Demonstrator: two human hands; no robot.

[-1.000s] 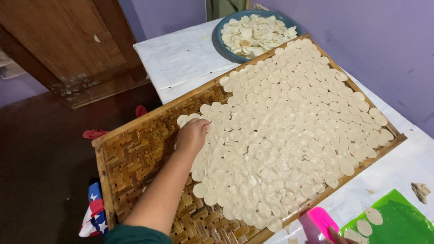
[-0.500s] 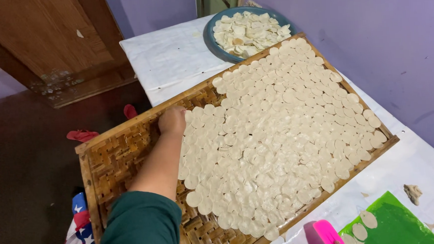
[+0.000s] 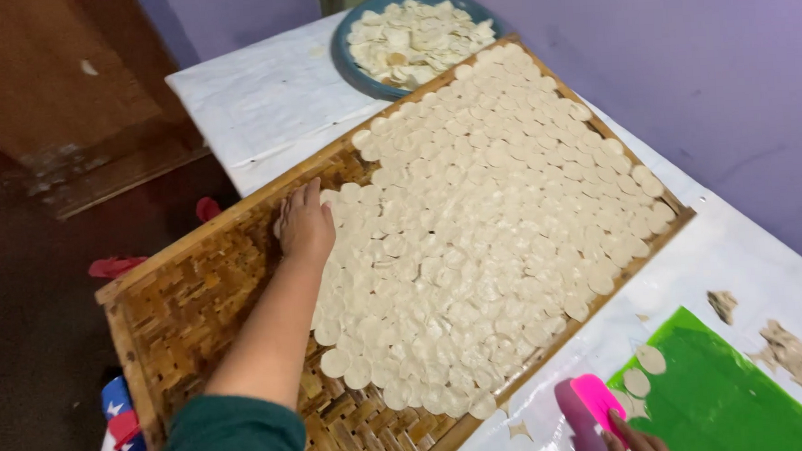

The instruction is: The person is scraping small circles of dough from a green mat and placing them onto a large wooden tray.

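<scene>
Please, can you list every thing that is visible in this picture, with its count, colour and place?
woven bamboo tray: one, brown, on the table, reaching past its left edge
dough discs: very many, pale cream, in rows on the tray
bowl: one, blue, behind the tray, filled with pale dough pieces
green sheet: one, lower right, a few discs on it
dough scraps: several, beige, right of the sheet
table cover: one, white
left hand: flat on discs at the rows' left edge
right hand: bottom edge, holding a pink cutter

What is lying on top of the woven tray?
Pale dough discs cover most of the woven tray, with the left hand at their edge. The weave beneath them is hidden.
</scene>
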